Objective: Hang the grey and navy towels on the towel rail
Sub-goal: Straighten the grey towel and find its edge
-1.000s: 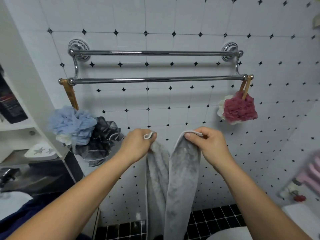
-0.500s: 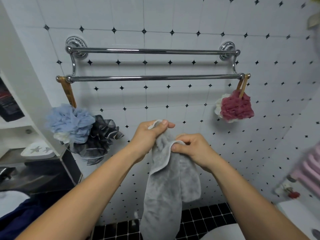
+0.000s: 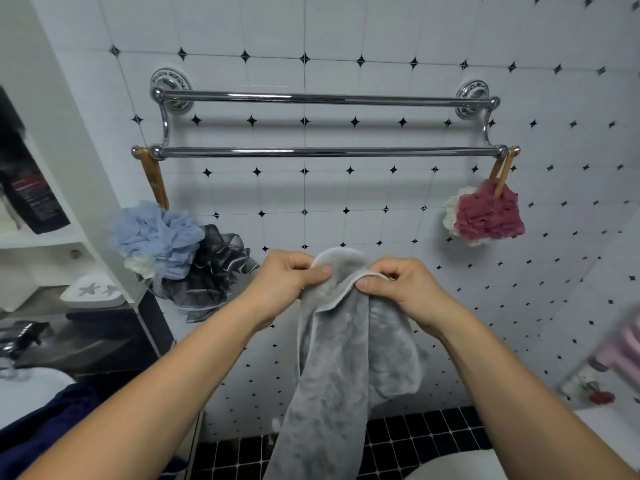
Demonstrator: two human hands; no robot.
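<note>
A grey towel (image 3: 332, 368) hangs in front of me, folded over at its top, well below the chrome double towel rail (image 3: 325, 152) on the tiled wall. My left hand (image 3: 287, 282) pinches the towel's top left part between thumb and fingers. My right hand (image 3: 401, 285) pinches its white-trimmed top edge on the right. Both rail bars are bare. The navy towel (image 3: 38, 431) lies bunched at the lower left, partly behind my left forearm.
A blue sponge (image 3: 156, 237) and a black one (image 3: 214, 271) hang from the rail's left end, a red one (image 3: 488, 216) from its right end. White shelves (image 3: 41, 237) with a soap dish (image 3: 93, 292) stand left. Something white (image 3: 457, 469) sits below.
My hands have come together and dropped slightly, folding the grey towel's top edges onto each other. The towel hung in two separate strips before; it now hangs doubled.
</note>
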